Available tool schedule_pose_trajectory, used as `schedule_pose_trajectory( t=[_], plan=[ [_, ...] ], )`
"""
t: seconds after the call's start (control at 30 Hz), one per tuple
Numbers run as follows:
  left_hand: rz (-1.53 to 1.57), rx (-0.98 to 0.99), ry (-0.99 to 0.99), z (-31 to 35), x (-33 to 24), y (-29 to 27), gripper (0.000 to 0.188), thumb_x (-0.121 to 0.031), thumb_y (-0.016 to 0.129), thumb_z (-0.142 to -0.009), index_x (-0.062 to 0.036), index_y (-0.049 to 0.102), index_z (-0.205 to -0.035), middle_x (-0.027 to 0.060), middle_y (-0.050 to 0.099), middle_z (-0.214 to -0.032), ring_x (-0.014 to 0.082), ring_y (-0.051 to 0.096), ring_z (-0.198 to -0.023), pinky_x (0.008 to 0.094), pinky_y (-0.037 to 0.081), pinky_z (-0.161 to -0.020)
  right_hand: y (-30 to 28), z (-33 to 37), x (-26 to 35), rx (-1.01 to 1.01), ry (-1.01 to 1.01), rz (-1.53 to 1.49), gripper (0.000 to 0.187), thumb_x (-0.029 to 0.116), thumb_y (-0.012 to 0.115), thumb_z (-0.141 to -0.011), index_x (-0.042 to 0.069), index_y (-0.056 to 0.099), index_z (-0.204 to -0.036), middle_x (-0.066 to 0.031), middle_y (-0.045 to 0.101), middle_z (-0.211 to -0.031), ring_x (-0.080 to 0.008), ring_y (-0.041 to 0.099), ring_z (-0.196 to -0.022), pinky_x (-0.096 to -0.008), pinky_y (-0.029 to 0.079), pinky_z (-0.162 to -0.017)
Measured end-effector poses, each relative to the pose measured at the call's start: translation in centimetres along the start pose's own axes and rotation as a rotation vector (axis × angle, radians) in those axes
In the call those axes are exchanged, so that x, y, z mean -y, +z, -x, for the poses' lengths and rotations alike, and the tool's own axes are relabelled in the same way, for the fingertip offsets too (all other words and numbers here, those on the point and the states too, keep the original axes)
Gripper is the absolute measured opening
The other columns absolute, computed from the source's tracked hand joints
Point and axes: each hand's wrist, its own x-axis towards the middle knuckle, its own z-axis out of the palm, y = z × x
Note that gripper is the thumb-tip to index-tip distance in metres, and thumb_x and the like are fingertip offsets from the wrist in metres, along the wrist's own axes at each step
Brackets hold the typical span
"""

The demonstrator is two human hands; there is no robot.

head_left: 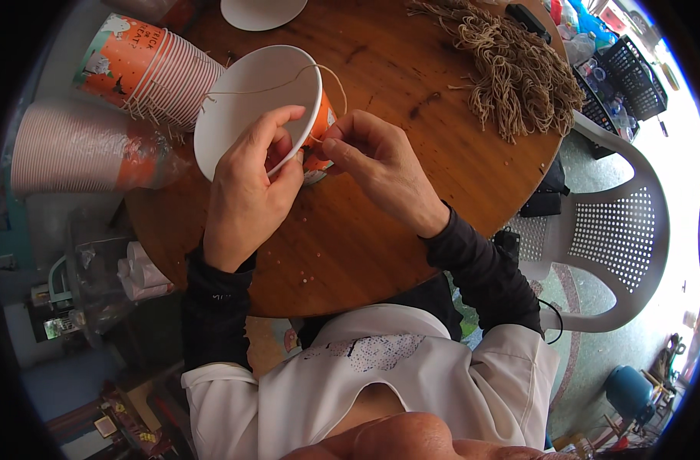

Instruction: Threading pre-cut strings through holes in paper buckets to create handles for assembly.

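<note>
Head view: left hand (246,188) clamps rim of paper cup (254,107), thumb inside, cup tilted over round wooden bench (380,222). Right hand (373,165) pinches twine (281,83) at cup's side, string looping across mouth. Best kept: cup steady, twine taut, pinch close to rim. Count: one cup in hand, two cup stacks (146,69) lying left, one twine bundle (518,69), one white chair (618,222).
</note>
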Motion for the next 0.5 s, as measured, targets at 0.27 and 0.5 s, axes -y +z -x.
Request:
schedule_pose_trajectory(
  t=[0.27,0.5],
  plan=[
    [-0.011,0.078,0.077,-0.1,-0.5,-0.5,0.033,0.007,0.057,-0.077,-0.0001,0.059,-0.110,0.0121,0.057,-0.086,0.0269,0.060,-0.072,0.0357,0.049,-0.065,1.3,-0.3,-0.4,-0.110,-0.144,0.017,0.016,0.012,0.064,-0.089,-0.003,0.060,-0.090,-0.0109,0.067,-0.081,-0.0165,0.065,-0.073,-0.0300,0.052,-0.067],
    [0.007,0.045,0.150,0.1,0.1,-0.6,0.020,0.007,0.059,-0.079,0.0017,0.060,-0.099,0.0131,0.060,-0.086,0.0286,0.062,-0.073,0.0353,0.050,-0.064,1.9,0.6,0.6,-0.144,-0.169,0.187,0.017,0.010,0.066,-0.087,-0.001,0.059,-0.098,-0.0149,0.069,-0.083,-0.0262,0.069,-0.073,-0.0344,0.053,-0.066]
  ],
)
